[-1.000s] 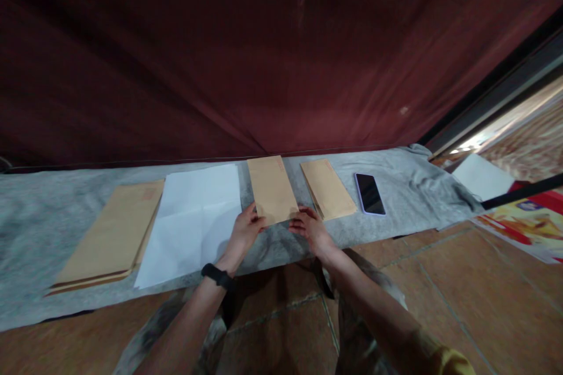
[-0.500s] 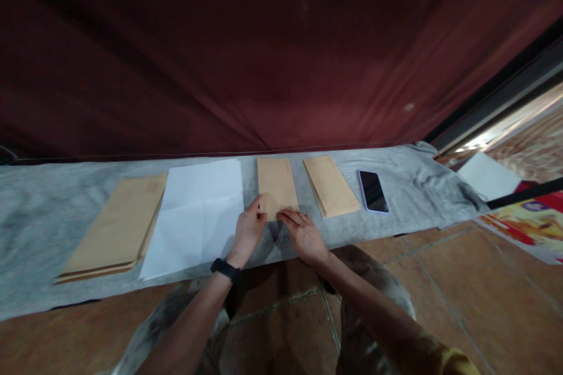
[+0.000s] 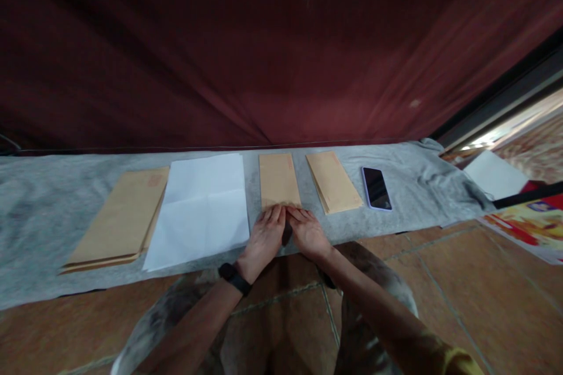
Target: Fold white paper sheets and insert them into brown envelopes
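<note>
A brown paper envelope (image 3: 278, 179) lies flat on the grey cloth, its near end under my fingers. My left hand (image 3: 267, 231), with a black band on the wrist, rests flat over the near left part of that edge. Beside it, my right hand (image 3: 307, 233) lies flat on the near right part, fingers stretched forward. The fingertips of both hands almost meet at the middle of the edge, hiding it. White paper sheets (image 3: 202, 211) lie just left of the envelope. To the right is a small stack of brown envelopes (image 3: 334, 181).
Larger brown envelopes (image 3: 121, 217) are stacked at the left. A phone (image 3: 376, 188) lies on the grey cloth (image 3: 422, 187) at the right. Behind the cloth rises a dark red surface (image 3: 264, 70). A colourful printed box (image 3: 532, 225) stands at the far right above the tiled floor (image 3: 461, 275).
My left hand has let go of its pinch at the envelope's left side and moved right, flattening onto the near edge. My right hand stays on that edge, its fingers laid flat.
</note>
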`<state>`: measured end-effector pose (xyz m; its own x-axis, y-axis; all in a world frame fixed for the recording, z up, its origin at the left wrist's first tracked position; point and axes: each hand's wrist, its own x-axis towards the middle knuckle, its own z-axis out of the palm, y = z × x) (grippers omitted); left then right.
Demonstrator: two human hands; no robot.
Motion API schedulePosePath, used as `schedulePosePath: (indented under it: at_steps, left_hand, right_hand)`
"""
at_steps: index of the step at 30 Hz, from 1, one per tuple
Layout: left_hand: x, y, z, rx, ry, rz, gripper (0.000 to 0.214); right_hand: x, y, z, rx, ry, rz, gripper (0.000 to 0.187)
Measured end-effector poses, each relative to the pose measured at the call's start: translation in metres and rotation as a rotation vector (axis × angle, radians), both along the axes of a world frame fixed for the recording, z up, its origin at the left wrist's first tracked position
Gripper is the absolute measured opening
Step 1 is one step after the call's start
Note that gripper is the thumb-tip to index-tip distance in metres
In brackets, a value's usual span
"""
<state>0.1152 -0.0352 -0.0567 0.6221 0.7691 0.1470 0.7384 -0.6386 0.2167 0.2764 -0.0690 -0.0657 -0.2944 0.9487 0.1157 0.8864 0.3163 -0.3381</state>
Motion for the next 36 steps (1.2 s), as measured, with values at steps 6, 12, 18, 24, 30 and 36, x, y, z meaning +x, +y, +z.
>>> schedulePosePath:
  at_steps: [6, 12, 18, 24, 30, 36]
  left_hand:
    - [-0.001, -0.008, -0.006, 0.017, 0.056, -0.047, 0.057]
    - [-0.003, -0.019, -0.018, 0.051, 0.004, -0.027, 0.059]
    - [-0.013, -0.022, -0.025, 0.044, -0.045, -0.013, 0.064]
    - [-0.015, -0.023, -0.021, -0.003, -0.085, 0.049, 0.064]
    - [-0.017, -0.023, -0.019, -0.016, -0.092, 0.162, 0.061]
    - [-0.019, -0.021, -0.017, 0.005, -0.08, 0.193, 0.052]
  right_hand:
    - [0.007, -0.002, -0.002, -0.006, 0.051, 0.046, 0.055]
    - [0.015, -0.003, -0.004, 0.029, 0.104, 0.049, 0.053]
    - [0.02, -0.005, -0.004, 0.01, 0.195, -0.013, 0.045]
    - [0.024, -0.007, -0.003, -0.04, 0.519, -0.137, 0.044]
    - [0.026, -0.008, -0.001, -0.067, 0.566, -0.177, 0.041]
    - [0.027, -0.009, 0.001, -0.033, 0.433, -0.174, 0.041]
